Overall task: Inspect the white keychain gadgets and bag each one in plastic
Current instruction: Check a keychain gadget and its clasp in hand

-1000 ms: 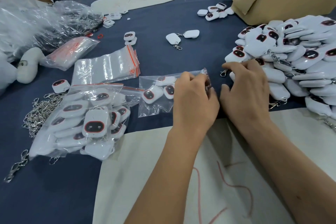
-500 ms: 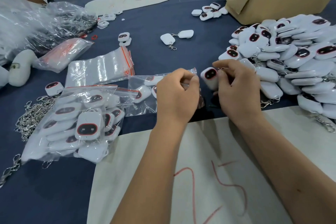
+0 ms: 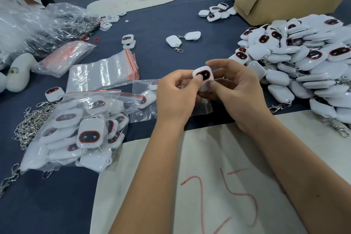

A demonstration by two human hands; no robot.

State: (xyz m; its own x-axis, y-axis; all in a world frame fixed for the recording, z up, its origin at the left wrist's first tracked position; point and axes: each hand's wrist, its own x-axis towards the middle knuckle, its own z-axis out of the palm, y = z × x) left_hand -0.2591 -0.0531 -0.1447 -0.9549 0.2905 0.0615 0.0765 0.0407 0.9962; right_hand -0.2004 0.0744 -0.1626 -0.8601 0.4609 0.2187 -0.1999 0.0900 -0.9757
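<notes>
A white keychain gadget (image 3: 205, 76) with a dark red-rimmed screen is held up between both hands above the table. My left hand (image 3: 177, 95) grips it with the thumb on the screen. My right hand (image 3: 235, 89) holds its right side with curled fingers. Under the hands lies a clear zip bag (image 3: 144, 99) with a few gadgets inside. A big heap of loose gadgets (image 3: 303, 62) fills the right side. A fuller bag of gadgets (image 3: 81, 131) lies at the left.
Empty zip bags (image 3: 102, 74) are stacked left of centre. A chain pile (image 3: 32, 121) sits at the far left. A cardboard box (image 3: 284, 5) with a red sign stands at the back right. White paper (image 3: 209, 186) with red marks covers the near edge.
My right hand took a gadget from the heap and brought it to the middle. My left hand left the bag's mouth and now holds the gadget too.
</notes>
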